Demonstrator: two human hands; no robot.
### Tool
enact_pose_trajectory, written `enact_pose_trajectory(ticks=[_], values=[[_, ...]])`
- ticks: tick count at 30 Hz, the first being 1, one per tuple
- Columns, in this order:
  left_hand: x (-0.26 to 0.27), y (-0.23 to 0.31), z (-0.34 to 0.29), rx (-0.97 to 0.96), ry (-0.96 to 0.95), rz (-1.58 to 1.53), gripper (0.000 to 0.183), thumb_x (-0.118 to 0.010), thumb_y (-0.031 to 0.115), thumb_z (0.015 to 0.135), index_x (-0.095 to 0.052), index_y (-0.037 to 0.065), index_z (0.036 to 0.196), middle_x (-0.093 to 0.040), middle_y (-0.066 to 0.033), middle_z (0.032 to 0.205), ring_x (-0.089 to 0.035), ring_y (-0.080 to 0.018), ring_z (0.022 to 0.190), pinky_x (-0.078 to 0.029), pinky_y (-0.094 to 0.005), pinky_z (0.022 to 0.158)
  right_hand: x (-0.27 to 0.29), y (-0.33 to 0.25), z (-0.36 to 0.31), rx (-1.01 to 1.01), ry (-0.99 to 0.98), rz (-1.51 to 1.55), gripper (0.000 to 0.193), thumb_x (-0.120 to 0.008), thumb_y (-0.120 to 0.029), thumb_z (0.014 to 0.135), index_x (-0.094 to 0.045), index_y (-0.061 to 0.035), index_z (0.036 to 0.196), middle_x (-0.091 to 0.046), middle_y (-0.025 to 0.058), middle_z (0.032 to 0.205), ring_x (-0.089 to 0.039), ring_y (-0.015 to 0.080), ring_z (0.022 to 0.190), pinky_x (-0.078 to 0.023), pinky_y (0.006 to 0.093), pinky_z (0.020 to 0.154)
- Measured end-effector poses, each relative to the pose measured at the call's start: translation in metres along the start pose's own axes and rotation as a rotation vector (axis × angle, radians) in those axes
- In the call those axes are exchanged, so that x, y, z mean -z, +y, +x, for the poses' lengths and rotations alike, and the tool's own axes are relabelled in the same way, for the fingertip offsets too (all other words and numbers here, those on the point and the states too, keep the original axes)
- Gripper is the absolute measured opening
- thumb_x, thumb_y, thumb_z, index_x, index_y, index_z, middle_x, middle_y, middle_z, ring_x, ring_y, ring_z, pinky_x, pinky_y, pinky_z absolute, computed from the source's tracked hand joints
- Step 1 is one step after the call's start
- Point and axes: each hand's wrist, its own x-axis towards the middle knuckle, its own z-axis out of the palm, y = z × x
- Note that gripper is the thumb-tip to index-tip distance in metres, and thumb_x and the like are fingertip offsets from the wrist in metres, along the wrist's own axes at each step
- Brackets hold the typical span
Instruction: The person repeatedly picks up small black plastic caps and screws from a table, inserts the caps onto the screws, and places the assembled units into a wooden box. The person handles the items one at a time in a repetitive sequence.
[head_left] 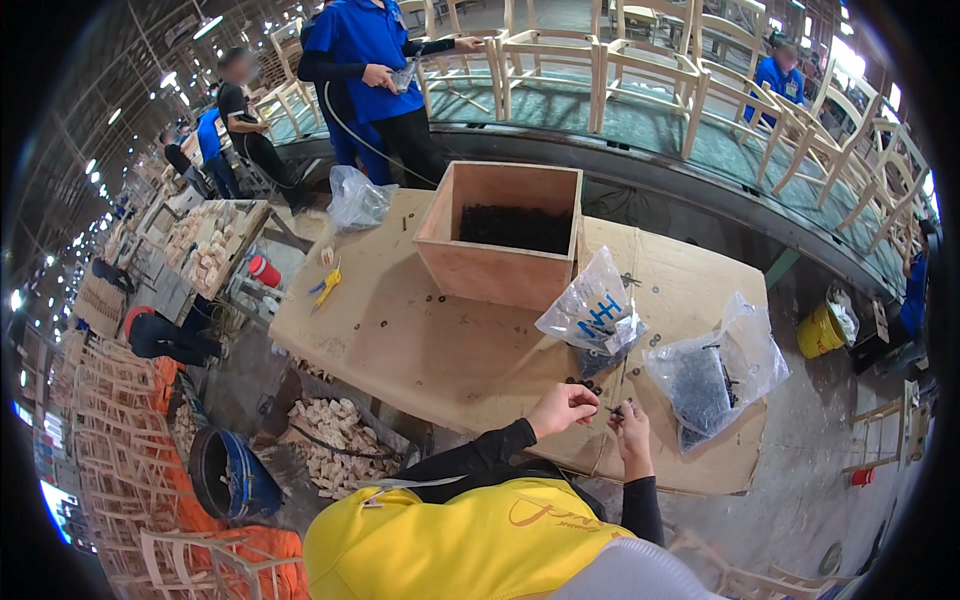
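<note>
Board-topped worktable point(370, 290) over there | open plywood box point(495, 272) on top | box's left: clear bag point(360, 200), yellow-handled pliers point(327, 286) | box's right: ink-marked bag point(596, 308) close by, bag of dark hardware point(706, 386) farther | box's front: scattered dark washers point(384, 323)

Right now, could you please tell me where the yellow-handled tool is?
In the head view, the yellow-handled tool lies toward the left end of the table, left of the wooden box.
</note>
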Motion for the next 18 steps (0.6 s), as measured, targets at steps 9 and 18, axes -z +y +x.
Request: enact_pose_trajectory(ticks=[9, 18], values=[[-0.004, -0.004, -0.003, -0.105, 0.008, 0.232, 0.019, -0.074, 0.015, 0.090, -0.073, 0.001, 0.102, -0.070, -0.0010, 0.084, -0.060, -0.0058, 0.073, -0.049, -0.0234, 0.066, -0.055, -0.022, -0.052, -0.168, -0.128, 0.238, 0.025, -0.056, -0.018, 0.103, -0.056, -0.0056, 0.124, -0.065, 0.0044, 0.102, -0.065, 0.0147, 0.085, -0.056, 0.0264, 0.073], [-0.009, 0.015, -0.014, -0.177, 0.070, 0.340, 0.017, -0.074, 0.014, 0.089, -0.072, 0.003, 0.101, -0.068, -0.0016, 0.084, -0.061, -0.0091, 0.072, -0.049, -0.0270, 0.066, -0.048, -0.005, -0.052, -0.333, -0.129, 0.439, 0.019, -0.054, -0.021, 0.104, -0.061, -0.0053, 0.111, -0.064, 0.0020, 0.092, -0.062, 0.0136, 0.080, -0.055, 0.0276, 0.076]])
